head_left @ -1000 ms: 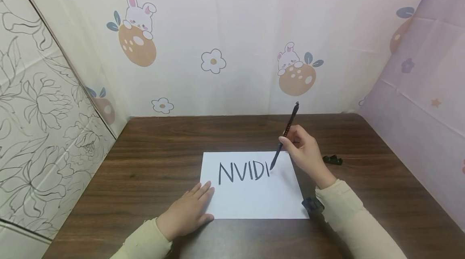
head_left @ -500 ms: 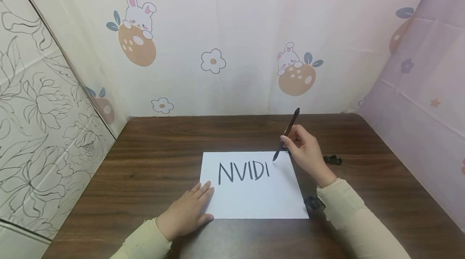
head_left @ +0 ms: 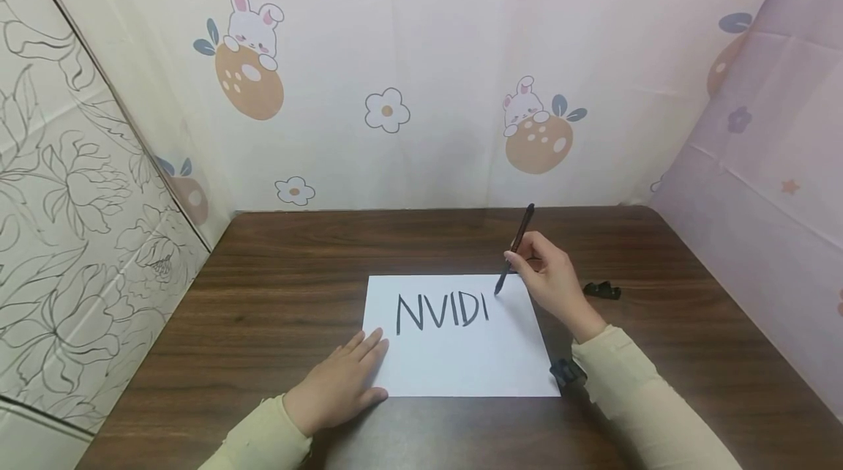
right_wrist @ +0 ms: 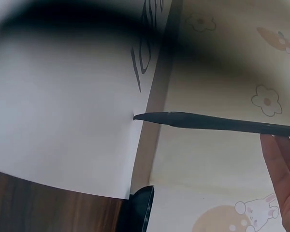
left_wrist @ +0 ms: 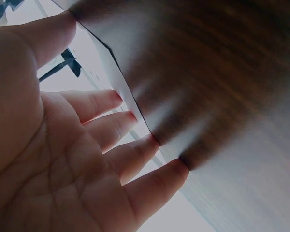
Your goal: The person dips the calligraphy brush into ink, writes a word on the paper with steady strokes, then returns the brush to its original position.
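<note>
A white paper sheet (head_left: pixel 461 364) lies on the wooden table, with the dark letters "NVIDI" (head_left: pixel 443 311) across its upper part. My right hand (head_left: pixel 552 276) pinches a black calligraphy brush (head_left: pixel 520 236), held slanted over the sheet's upper right. In the right wrist view, the tip of the brush (right_wrist: pixel 193 120) meets the paper just past the last letter stroke. My left hand (head_left: pixel 339 386) rests at the sheet's left edge, fingers extended. The left wrist view shows its palm (left_wrist: pixel 63 169) and spread fingers, with the fingertips at the paper's edge.
A small black object (head_left: pixel 602 290) lies on the table (head_left: pixel 276 294) right of the sheet. Another dark object (head_left: pixel 568 372) is by the right sleeve at the paper's right edge. A patterned cloth (head_left: pixel 435 53) hangs behind the table.
My right hand has carried the brush tip up and right from beside the last stroke. Since half a second ago the hand has shifted slightly left. The left hand stays put.
</note>
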### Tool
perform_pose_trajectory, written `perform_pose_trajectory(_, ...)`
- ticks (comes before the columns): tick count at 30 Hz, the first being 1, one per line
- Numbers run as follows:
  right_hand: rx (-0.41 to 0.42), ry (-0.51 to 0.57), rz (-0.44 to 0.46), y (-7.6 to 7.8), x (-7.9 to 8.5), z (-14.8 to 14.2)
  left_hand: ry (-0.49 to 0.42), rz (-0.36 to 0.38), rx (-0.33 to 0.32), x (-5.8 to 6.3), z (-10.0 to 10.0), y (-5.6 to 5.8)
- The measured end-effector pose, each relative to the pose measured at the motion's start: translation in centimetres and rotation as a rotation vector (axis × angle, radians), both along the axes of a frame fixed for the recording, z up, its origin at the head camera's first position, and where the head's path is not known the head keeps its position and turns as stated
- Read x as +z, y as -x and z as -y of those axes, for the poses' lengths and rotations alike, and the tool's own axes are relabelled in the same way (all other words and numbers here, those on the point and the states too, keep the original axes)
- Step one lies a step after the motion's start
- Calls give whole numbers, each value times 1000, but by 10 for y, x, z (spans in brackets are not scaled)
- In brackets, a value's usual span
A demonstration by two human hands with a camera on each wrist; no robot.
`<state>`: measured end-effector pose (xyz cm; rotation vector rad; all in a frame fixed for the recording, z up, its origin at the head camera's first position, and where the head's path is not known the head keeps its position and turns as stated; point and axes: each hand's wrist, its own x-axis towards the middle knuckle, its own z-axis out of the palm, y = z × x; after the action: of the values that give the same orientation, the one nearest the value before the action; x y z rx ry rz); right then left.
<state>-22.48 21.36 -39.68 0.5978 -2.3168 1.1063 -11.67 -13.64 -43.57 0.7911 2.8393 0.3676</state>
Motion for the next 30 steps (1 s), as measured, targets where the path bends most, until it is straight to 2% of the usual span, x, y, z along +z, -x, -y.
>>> perform_pose_trajectory(30,10,-66,30,-11,0,1,16,-6,2,0,-1,0)
